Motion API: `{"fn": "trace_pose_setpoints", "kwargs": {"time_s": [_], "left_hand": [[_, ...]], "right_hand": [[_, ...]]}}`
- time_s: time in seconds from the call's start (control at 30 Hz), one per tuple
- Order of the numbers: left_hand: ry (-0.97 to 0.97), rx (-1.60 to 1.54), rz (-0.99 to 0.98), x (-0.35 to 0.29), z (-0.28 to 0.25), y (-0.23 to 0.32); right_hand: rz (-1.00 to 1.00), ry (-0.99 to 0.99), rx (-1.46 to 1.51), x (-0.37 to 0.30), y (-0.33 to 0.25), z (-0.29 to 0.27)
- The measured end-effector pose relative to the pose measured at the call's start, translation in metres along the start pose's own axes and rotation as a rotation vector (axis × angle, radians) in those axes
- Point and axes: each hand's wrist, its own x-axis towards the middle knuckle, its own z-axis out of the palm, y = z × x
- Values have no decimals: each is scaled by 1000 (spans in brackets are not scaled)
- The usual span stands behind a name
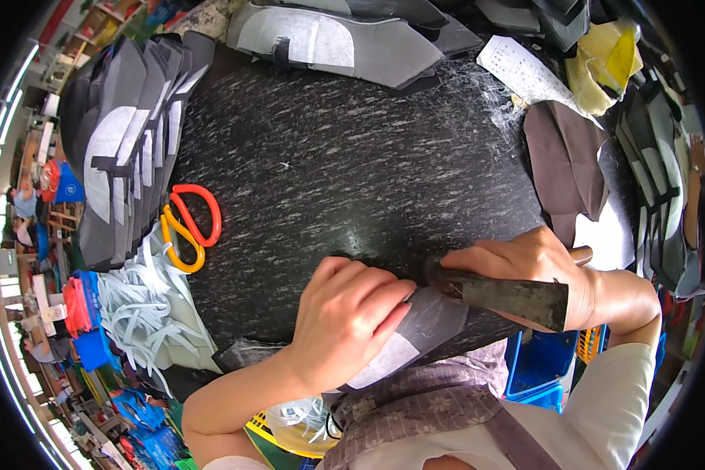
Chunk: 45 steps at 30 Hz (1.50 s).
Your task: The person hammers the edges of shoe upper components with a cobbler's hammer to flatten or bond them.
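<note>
My right hand (525, 258) is wrapped round the wooden handle (581, 254) of a hammer, close to the table's near edge. The hammer's worn metal head (517, 296) lies across the front of that hand, its rounded end down at a grey cut piece (435, 317) with a pale patch. Whether it touches the piece, I cannot tell. My left hand (348, 317) has its fingers bent and pressed together on the same piece, just left of the hammer. Part of the piece is hidden under this hand.
Stacks of grey cut pieces stand at the left (125, 149), the far edge (329, 43) and the right (658, 188). Scissors (211, 215) with red and yellow handles lie beside white strips (145, 305). A brown piece (564, 153) lies at right; a blue crate (540, 364) sits below the table.
</note>
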Motion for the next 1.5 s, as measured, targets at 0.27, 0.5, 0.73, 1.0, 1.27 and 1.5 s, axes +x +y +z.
{"fn": "trace_pose_setpoints", "kwargs": {"time_s": [0.27,0.5,0.73,1.0,1.27,1.5], "left_hand": [[-70,65,44,-16,-5,6],[-84,221,160,-36,-5,15],[-21,90,79,-37,-10,9],[41,-57,31,-54,-14,-12],[33,-180,-65,-57,-25,-12],[8,-132,1,-80,-8,-11]], "right_hand": [[-46,-65,-176,9,-9,3],[-91,-28,-117,12,-12,6],[-163,-146,-252,22,-32,13],[-142,-46,-180,34,-27,14],[-223,-166,-284,35,-41,27],[-289,-275,-202,35,-34,39]]}}
